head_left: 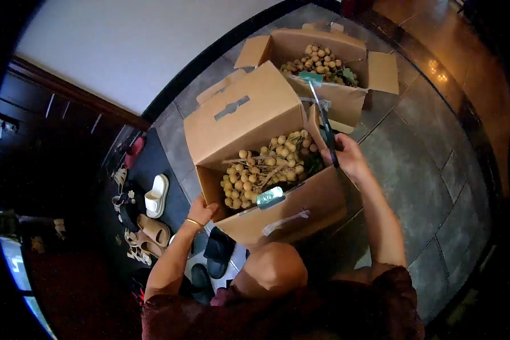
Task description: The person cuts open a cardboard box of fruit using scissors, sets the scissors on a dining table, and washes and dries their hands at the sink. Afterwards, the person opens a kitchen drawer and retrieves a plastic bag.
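An opened cardboard box [306, 218] stands in front of my knees, its large lid flap [243, 116] folded back. Bunches of longans [266, 167] on brown twigs fill it, with some dark leaves at the right. My left hand [203, 211] is closed on the box's near left corner. At the right end of the box, my right hand [348, 156] is closed around a slim tool [327, 127] with a black handle and a thin silvery shaft pointing away from me. Whether it is a knife or a screwdriver I cannot tell.
Just behind stands a second open cardboard box [340, 102] holding longans [317, 59] and green leaves. Sandals and slippers [156, 195] lie on a dark mat [167, 164] at the left. Black slippers [218, 252] are near my leg. A white wall [136, 51] rises at the back left.
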